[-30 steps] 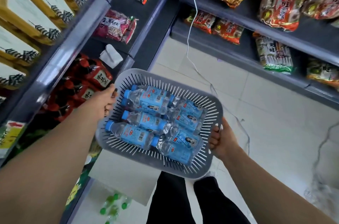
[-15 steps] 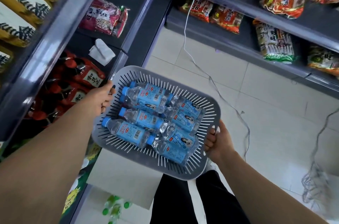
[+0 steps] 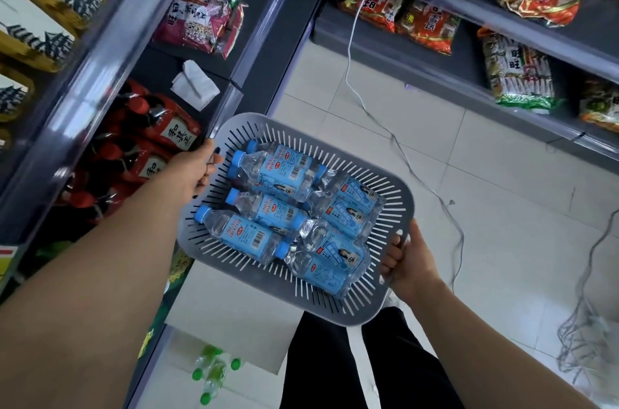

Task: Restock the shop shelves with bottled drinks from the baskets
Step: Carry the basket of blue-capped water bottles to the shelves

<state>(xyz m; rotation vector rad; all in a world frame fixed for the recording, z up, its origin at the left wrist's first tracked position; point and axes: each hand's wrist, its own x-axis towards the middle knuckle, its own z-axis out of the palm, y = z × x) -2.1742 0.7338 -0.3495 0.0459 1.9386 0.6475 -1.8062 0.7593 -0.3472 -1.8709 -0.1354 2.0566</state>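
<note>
A grey slotted plastic basket hangs in front of me above the aisle floor. Several small water bottles with blue labels and blue caps lie on their sides inside it. My left hand grips the basket's left rim, fingers curled over the edge. At the basket's right end, my right hand holds the handle. The shop shelf stands right beside the basket on the left, with dark red-capped bottles on a lower level.
A second shelf unit with snack bags runs along the right. A white cable hangs down and trails over the tiled floor. Green-capped bottles and a white box lie on the floor by my legs. A folded white cloth rests on the left shelf.
The view has tilted slightly lower, so the shelves sit higher in frame. Both hands keep the same hold on the basket, which stays in front of me.
</note>
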